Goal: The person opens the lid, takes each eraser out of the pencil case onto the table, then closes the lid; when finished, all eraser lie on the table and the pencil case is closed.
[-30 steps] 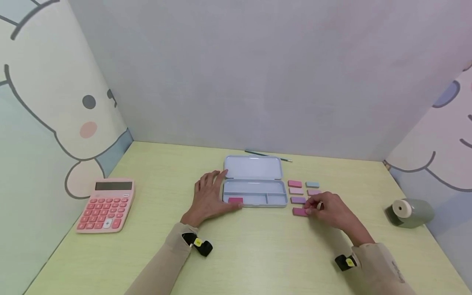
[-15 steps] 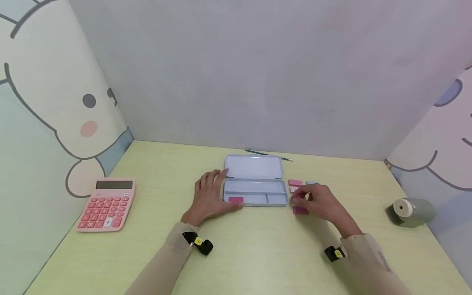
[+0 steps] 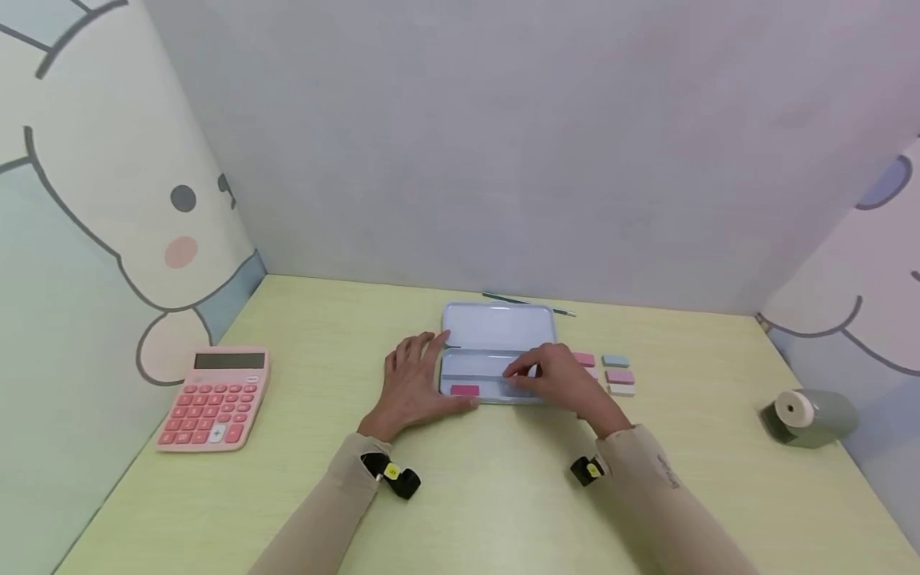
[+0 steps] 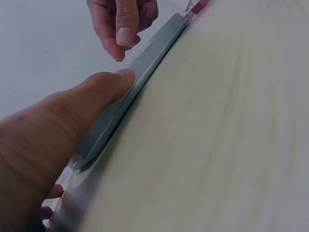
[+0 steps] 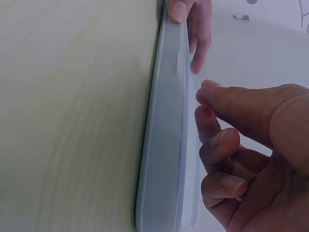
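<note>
A light blue pencil case [image 3: 496, 362] lies with its lid flipped back. My left hand [image 3: 413, 383] spreads around its left end, thumb along the front edge and index fingertip near the hinge. One dark pink eraser [image 3: 465, 390] lies in its front left compartment. Above the case's front right part is my right hand [image 3: 557, 379]. In the right wrist view, that hand's thumb and index fingertips [image 5: 206, 87] come together; a purplish sliver, seemingly the purple eraser, shows among them in the left wrist view, mostly hidden.
Right of the case lie a pink eraser [image 3: 584, 359], a blue eraser [image 3: 616, 360], a mauve eraser [image 3: 620, 376] and a white eraser [image 3: 621, 390]. A pencil [image 3: 506, 299] rests behind the lid. A pink calculator [image 3: 213, 399] and a grey pencil sharpener [image 3: 808, 418] stand farther out.
My right hand has gone from the dark pink eraser to the purple one, then left over the pencil case. My left hand stays at the case's left end.
</note>
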Tool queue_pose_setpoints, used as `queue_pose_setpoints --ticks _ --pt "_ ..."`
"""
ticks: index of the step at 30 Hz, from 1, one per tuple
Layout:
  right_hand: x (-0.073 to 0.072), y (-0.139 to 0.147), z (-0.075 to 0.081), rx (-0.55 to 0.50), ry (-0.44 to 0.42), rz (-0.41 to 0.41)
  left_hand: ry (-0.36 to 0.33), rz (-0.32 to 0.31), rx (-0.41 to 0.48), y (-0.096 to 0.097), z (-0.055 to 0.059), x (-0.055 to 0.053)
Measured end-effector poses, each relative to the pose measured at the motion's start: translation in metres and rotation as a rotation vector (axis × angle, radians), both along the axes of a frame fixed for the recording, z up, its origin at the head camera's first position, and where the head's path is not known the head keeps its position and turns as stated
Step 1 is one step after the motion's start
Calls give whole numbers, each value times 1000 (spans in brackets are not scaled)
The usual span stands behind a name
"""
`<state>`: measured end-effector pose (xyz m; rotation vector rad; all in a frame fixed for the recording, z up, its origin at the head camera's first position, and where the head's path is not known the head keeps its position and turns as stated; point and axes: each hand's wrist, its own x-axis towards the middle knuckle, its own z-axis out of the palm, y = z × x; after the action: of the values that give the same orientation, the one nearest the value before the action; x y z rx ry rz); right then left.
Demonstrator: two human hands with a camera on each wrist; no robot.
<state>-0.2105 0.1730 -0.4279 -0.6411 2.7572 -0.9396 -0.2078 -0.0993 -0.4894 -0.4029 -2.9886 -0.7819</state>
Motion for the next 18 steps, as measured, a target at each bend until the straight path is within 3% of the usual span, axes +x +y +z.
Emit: queue_pose_setpoints --ticks 9,18 --pt "-10 -46 -7 -8 -8 101 9 -8 -23 0 -1 0" --pt "-12 -61 -6 87 -56 68 9 -15 -20 -1 -1 1"
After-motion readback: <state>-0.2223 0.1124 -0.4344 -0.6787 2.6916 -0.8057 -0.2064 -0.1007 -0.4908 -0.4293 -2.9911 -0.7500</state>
